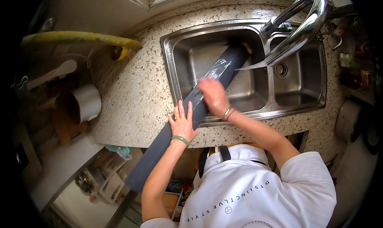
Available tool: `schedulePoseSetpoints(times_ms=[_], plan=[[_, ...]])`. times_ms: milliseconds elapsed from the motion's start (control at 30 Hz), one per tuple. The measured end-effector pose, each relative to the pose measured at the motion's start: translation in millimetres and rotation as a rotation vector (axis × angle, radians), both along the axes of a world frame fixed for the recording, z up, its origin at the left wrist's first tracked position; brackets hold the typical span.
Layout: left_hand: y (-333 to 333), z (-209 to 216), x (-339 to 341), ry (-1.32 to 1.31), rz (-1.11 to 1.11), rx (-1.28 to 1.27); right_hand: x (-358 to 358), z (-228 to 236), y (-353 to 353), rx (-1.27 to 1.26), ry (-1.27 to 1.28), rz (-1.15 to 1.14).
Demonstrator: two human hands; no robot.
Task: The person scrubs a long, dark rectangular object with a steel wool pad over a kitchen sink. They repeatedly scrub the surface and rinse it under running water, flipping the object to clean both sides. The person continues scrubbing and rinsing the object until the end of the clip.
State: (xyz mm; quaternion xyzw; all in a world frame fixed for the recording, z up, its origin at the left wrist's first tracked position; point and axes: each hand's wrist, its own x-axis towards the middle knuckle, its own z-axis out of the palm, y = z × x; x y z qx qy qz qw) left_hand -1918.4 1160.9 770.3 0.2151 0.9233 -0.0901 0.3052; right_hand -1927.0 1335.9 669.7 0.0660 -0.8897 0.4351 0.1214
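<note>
A long dark grey panel lies slantwise over the front rim of the steel sink. Its far end is down in the larger left basin, wet and glossy; its near end juts out past the counter edge. My left hand, with a green bangle and a ring, rests on the panel with fingers spread. Farther along, my right hand touches the wet surface, its fingers bent and blurred; whether something is under them is hidden. Water runs from the chrome faucet toward the panel's far part.
The smaller right basin has a round drain. Speckled counter surrounds the sink. On the left are a white pot and a yellow curved bar. A cabinet below stands open, with things inside.
</note>
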Motion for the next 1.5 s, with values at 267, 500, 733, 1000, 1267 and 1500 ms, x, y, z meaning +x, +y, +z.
schedulePoseSetpoints(times_ms=[267,500,733,1000,1267,1500], plan=[[0,9,-9,-0.021,-0.005,0.102,-52,-85,108,0.061,-0.187,-0.446],[-10,30,-20,-0.224,0.072,0.093,-56,-140,151,0.229,-0.471,-0.637],[-59,10,-38,-0.753,0.301,0.516,-22,-58,122,0.100,-0.306,-0.635],[-60,33,-49,-1.258,0.708,0.670,-16,21,94,0.366,-0.113,0.037],[-44,54,-73,-0.911,0.309,0.420,-38,53,20,0.426,-0.218,0.745],[-35,121,-107,-0.594,0.057,0.122,-31,66,4,0.120,0.176,0.443]])
